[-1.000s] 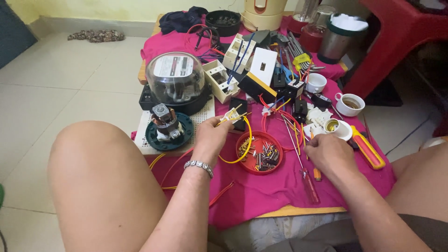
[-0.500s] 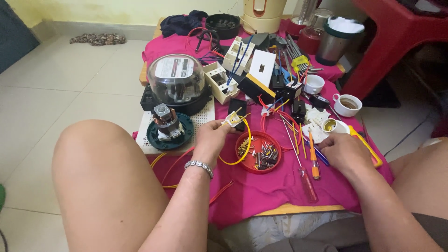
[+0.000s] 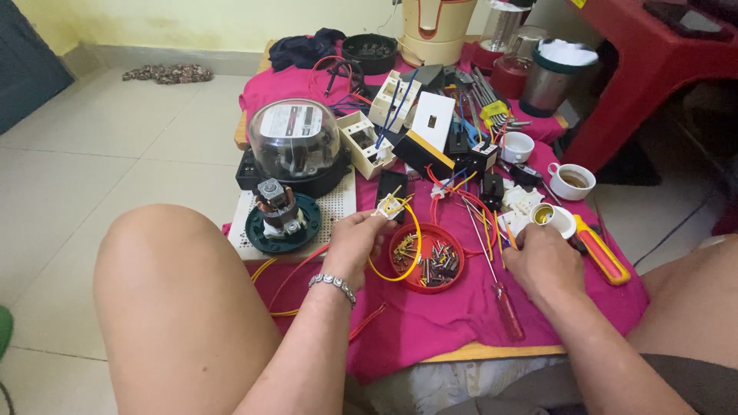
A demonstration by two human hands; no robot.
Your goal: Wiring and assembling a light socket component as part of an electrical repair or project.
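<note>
Our left grip [image 3: 355,240] pinches a small white part [image 3: 390,206]; right grip [image 3: 543,261] curls, contents unclear. Bare cloth [image 3: 446,319] at 6 o'clock, near desk [image 3: 477,353] edge.

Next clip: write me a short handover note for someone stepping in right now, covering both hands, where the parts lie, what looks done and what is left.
Left hand: pinches a small white connector with a yellow wire looping off it.
Right hand: down on the pink cloth among loose wires, beside the white lamp holder; its grip is hidden.
Red dish of screws lies between the hands, red-handled screwdriver beside it.
Done: yellow wire sits at the connector.
Left: whether it is fastened cannot be told.
</note>
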